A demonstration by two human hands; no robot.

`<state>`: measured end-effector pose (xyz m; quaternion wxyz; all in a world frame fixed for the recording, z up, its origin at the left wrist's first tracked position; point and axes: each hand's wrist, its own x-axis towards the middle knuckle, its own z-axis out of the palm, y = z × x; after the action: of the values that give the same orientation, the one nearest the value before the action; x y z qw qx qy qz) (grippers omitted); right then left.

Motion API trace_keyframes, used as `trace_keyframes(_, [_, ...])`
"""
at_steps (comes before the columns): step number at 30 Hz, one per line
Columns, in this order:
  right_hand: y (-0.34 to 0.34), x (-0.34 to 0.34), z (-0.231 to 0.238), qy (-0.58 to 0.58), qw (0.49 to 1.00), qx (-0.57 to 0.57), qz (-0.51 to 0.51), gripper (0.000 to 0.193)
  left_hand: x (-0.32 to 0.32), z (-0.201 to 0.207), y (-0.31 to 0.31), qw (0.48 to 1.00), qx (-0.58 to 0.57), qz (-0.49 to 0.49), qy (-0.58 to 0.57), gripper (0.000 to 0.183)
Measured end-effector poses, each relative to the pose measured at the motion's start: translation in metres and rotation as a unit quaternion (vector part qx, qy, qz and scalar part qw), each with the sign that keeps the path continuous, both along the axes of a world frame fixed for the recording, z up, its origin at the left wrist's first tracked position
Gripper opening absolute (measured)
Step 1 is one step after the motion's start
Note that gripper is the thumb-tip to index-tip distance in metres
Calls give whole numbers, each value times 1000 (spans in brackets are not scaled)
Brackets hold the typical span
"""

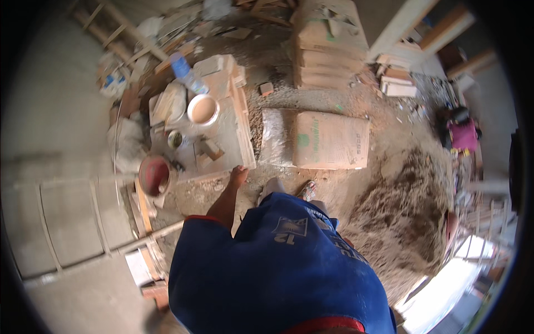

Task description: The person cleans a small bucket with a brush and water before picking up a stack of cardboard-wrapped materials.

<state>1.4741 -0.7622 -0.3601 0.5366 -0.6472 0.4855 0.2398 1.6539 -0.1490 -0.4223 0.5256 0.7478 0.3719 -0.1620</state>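
Note:
My left hand (239,176) reaches down from a blue-sleeved arm to the near corner of a low wooden board platform (243,119). It is at or just above that corner, and its fingers are too small to make out. On the platform stand a white bucket (203,109) of beige liquid, a plastic bottle (186,72), a small can (175,139) and some brick pieces (207,149). My right hand is hidden behind my blue shirt. My feet (307,190) stand on sandy ground.
A cement sack (330,140) lies flat to the right of the platform, with a stack of sacks (328,44) behind it. A red bowl (154,174) sits at the left. A sand heap (409,214) rises on the right, stacked bricks (397,80) beyond it.

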Motion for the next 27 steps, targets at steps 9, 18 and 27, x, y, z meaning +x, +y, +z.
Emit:
trace_keyframes(9, [-131,121,-30,-16,996,71,-46,31,-41,58,-81,986,-52,153,41,30])
trace_keyframes(18, [-130,251,-20,62,995,49,68,28,-131,37,-104,945,-49,289,146,26])
trace_keyframes(27, [-13,388,-8,5,981,10,195,29,-50,40,-69,985,-63,106,122,23])
